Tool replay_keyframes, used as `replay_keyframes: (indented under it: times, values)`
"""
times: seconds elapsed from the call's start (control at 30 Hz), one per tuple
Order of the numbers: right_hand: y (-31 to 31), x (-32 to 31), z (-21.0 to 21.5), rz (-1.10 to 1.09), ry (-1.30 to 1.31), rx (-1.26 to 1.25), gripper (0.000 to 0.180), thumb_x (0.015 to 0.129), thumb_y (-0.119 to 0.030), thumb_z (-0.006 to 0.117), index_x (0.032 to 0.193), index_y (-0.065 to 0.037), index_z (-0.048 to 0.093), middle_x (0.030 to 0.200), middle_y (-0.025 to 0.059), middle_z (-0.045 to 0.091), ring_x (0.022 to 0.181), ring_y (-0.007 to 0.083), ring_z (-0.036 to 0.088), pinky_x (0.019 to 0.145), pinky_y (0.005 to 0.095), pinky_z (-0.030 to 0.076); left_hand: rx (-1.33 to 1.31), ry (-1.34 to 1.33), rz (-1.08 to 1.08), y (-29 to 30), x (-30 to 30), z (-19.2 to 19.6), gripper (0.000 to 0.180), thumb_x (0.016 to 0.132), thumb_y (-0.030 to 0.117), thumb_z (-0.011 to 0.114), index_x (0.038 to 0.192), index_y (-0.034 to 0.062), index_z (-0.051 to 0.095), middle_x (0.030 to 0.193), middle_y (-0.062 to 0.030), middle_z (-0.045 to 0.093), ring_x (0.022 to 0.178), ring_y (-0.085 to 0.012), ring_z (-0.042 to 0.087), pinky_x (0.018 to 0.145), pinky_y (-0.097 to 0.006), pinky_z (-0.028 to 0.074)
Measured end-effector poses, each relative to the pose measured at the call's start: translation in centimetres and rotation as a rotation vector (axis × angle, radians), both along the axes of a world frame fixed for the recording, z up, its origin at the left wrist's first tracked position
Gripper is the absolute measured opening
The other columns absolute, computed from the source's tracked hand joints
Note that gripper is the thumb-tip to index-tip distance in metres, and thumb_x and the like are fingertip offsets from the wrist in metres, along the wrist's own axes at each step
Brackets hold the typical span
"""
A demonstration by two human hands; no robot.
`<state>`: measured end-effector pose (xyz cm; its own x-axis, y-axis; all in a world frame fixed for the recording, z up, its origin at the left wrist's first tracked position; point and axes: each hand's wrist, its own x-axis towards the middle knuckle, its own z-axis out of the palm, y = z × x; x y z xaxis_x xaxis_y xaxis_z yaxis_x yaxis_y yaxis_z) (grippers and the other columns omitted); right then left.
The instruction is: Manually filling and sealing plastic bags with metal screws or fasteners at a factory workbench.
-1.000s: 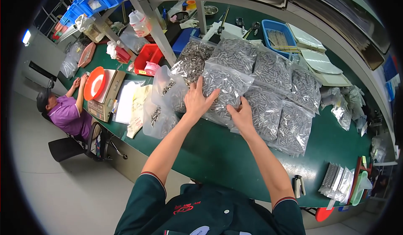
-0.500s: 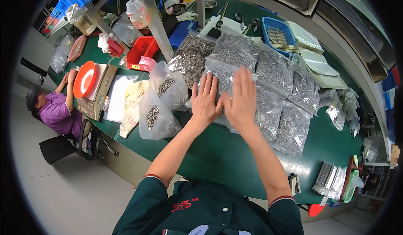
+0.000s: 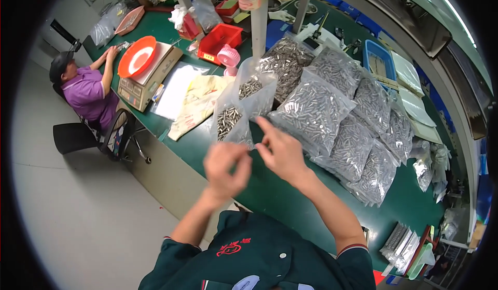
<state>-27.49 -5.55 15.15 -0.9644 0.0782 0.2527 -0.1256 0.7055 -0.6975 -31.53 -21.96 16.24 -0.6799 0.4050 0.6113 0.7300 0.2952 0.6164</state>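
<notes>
My left hand [image 3: 226,168] is smeared by motion above the table's near edge; its fingers look bent, and whether they hold anything is unclear. My right hand [image 3: 282,152] is open and empty, thumb and forefinger apart, the forefinger pointing toward two open clear bags. The nearer open bag [image 3: 229,123] and the farther open bag [image 3: 250,88] hold small metal cylinders. To the right of my hands lies a plump sealed bag [image 3: 314,112] of metal pins, on top of other filled bags [image 3: 354,152]. Behind it stands an open bag [image 3: 286,67] of darker metal parts.
Left along the green table [image 3: 275,196] are a cloth [image 3: 199,103], a scale [image 3: 150,77] bearing an orange bowl [image 3: 137,57], and a red bin [image 3: 220,41]. A person in purple [image 3: 88,90] sits at far left. A metal post [image 3: 259,31] rises behind the bags.
Both hands have left the sealed bags they were pressing and moved left and nearer to me, by the open bags. The view has turned leftward.
</notes>
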Motion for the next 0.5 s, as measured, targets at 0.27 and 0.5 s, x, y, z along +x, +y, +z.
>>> replay_keyframes:
  times: [0.27, 0.5]
  values:
    - [-2.6, -8.1, -0.8, 0.146, -0.118, 0.557, 0.029, 0.07, -0.006, 0.061, 0.099, -0.006, 0.06, 0.069, 0.0136, 0.062, 0.068, 0.0311, 0.064, 0.058, 0.0413, 0.05, -0.856, -0.118, 0.165, -0.1, -14.5, -0.2, 0.034, 0.064, 0.025, 0.071, 0.088, 0.0012, 0.062, 0.078, -0.0177, 0.064, 0.077, -0.0337, 0.064, 0.066, -0.043, 0.049]
    - [-1.7, -3.6, -3.3, 0.377, 0.055, 0.756, 0.007, 0.069, -0.011, 0.058, 0.067, -0.008, 0.064, 0.067, 0.0087, 0.064, 0.068, 0.0244, 0.064, 0.059, 0.0376, 0.046, -0.751, -0.083, 0.183, -4.4, -14.8, -3.2, 0.008, 0.069, 0.009, 0.059, 0.071, 0.0043, 0.064, 0.071, -0.017, 0.063, 0.068, -0.036, 0.062, 0.065, -0.043, 0.049]
